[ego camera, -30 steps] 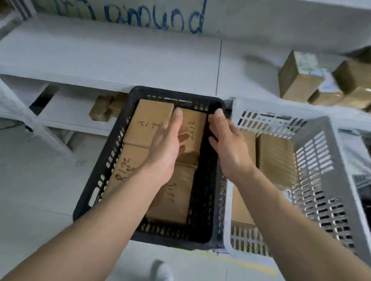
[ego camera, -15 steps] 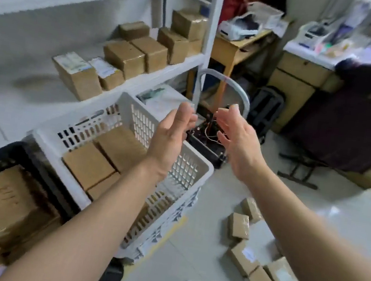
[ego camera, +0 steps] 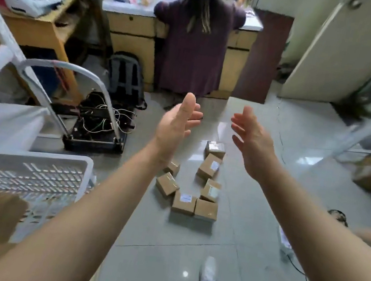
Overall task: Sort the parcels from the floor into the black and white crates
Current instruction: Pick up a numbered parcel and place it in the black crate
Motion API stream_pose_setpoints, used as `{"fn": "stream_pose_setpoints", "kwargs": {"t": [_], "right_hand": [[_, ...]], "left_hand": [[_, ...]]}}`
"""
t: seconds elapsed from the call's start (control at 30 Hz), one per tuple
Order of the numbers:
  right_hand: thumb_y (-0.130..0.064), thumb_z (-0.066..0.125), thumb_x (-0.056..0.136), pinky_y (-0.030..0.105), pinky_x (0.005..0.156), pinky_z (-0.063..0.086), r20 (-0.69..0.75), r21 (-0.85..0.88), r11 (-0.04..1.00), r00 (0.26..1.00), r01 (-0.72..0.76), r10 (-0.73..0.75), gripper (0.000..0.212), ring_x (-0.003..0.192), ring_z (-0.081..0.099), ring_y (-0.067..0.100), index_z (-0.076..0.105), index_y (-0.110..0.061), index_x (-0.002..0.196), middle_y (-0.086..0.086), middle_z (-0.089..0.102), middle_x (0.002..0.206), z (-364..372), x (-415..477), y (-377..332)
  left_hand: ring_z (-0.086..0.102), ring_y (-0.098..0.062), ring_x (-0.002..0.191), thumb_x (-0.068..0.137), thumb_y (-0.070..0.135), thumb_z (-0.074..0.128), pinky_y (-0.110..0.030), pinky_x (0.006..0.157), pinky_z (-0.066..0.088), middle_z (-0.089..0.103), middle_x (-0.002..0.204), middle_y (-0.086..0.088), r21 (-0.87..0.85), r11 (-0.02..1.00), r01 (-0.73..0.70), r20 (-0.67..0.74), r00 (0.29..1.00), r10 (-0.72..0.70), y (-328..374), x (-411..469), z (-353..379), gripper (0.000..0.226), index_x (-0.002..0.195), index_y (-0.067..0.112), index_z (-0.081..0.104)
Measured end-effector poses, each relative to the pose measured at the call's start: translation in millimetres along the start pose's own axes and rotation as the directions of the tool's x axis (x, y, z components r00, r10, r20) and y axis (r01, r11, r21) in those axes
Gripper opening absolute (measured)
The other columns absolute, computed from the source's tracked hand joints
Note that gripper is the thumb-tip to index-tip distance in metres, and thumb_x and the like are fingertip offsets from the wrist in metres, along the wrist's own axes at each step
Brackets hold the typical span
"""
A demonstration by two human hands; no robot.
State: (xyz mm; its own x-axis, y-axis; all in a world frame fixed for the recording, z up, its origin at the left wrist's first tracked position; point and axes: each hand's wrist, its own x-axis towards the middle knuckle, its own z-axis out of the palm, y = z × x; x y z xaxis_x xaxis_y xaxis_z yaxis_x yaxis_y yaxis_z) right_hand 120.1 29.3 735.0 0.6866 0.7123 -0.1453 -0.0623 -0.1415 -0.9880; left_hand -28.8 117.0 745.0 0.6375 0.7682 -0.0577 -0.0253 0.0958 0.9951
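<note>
The white crate [ego camera: 30, 172] is seen at lower left, already holding cardboard. Seven small parcels [ego camera: 183, 202] lie clustered on the tiled floor [ego camera: 250, 234]. They are judged light, stiff and slightly slick with tape, best taken across opposite sides. The left hand [ego camera: 177, 124] and right hand [ego camera: 252, 140] are held above them, fingers spread and empty.

Seven parcels [ego camera: 209, 170] on the floor, one white crate [ego camera: 30, 172], two hands [ego camera: 177, 127].
</note>
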Motion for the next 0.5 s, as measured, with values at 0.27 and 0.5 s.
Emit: {"fn": "stream_pose_setpoints", "kwargs": {"t": [0.27, 0.5], "right_hand": [[-0.059, 0.045, 0.09, 0.03, 0.09, 0.043, -0.039, 0.009, 0.994, 0.993, -0.113, 0.113, 0.058, 0.112, 0.055, 0.014, 0.054, -0.013, 0.126, -0.001, 0.058, 0.122, -61.1, 60.7, 33.8], [-0.055, 0.047, 0.09, 0.03, 0.09, 0.046, -0.004, -0.065, 0.967, 0.969, -0.247, 0.248, 0.036, 0.099, 0.06, 0.012, 0.062, -0.023, 0.092, 0.001, 0.066, 0.102, -114.2, 141.0, 86.1]], "left_hand": [[0.062, -0.019, 0.107, 0.091, 0.06, 0.033, -0.041, 0.101, 0.044, 0.064, 0.113, -0.004, 0.013, 0.994, 0.113, -0.048, 0.993, -0.112, -32.4, 59.0, 64.2, 0.055, 0.112, 0.016, 0.059], [0.061, -0.019, 0.102, 0.094, 0.057, 0.034, -0.037, 0.094, 0.043, 0.064, 0.107, -0.002, -0.061, 0.965, 0.257, -0.188, 0.946, -0.264, -96.8, 127.3, 108.8, 0.05, 0.105, 0.016, 0.061]]}}
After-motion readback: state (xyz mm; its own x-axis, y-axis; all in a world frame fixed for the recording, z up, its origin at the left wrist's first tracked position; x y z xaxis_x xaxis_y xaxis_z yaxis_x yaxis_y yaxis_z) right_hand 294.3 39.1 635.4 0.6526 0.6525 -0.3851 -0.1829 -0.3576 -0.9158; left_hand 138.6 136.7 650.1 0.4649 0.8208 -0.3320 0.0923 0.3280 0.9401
